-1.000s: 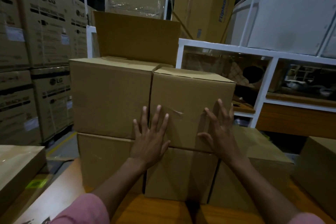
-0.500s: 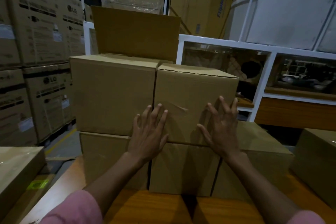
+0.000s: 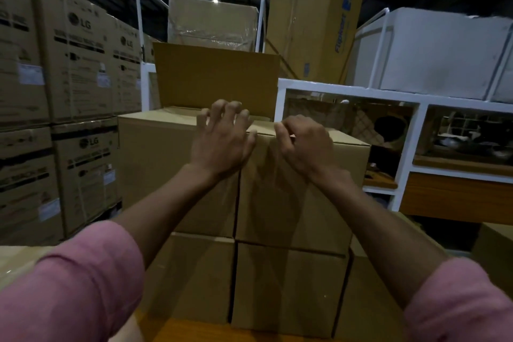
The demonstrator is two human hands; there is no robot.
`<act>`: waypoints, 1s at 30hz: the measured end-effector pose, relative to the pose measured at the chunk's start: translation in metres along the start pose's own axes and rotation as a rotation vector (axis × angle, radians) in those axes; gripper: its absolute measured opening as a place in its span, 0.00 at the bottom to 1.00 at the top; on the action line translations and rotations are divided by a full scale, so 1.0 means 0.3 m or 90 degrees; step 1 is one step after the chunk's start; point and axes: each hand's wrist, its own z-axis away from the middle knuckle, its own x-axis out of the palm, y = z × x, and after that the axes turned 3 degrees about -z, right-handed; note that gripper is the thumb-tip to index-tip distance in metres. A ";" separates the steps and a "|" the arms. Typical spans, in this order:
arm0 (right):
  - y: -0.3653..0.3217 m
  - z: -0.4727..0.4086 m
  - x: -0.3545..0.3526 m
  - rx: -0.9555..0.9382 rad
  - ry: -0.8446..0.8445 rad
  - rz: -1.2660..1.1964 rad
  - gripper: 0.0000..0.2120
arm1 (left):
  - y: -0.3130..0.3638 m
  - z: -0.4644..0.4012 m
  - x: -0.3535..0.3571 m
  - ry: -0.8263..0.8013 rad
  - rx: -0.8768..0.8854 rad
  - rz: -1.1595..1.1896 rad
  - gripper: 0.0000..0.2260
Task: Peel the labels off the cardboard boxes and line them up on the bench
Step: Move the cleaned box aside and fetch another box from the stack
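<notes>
Plain cardboard boxes stand two high on the wooden bench (image 3: 180,327). My left hand (image 3: 222,141) is at the top front edge where the upper left box (image 3: 155,164) meets the upper right box (image 3: 299,203), its fingers bent over the top and its thumb on the right box's corner. My right hand (image 3: 302,144) hooks curled fingers over the top edge of the upper right box. The faces I can see carry no label. Two lower boxes (image 3: 288,286) sit beneath.
An open box (image 3: 216,75) with a raised flap stands behind the stack. Printed cartons with white labels (image 3: 30,73) are stacked high at the left. A white shelf unit (image 3: 347,87) is at the right, another box (image 3: 494,253) at the right edge.
Both hands have slid up from the front face of the upper right box to its top edge, and their spread fingers have curled. The view has moved closer.
</notes>
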 end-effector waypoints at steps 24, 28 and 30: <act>0.129 -0.017 0.021 0.032 -0.084 0.145 0.32 | -0.074 -0.027 0.118 -0.048 -0.091 0.010 0.23; 0.133 -0.020 0.020 0.041 -0.092 0.149 0.32 | -0.070 -0.031 0.106 -0.076 -0.092 0.020 0.25; 0.135 -0.024 0.019 0.043 -0.091 0.152 0.33 | -0.069 -0.035 0.101 -0.087 -0.093 0.018 0.26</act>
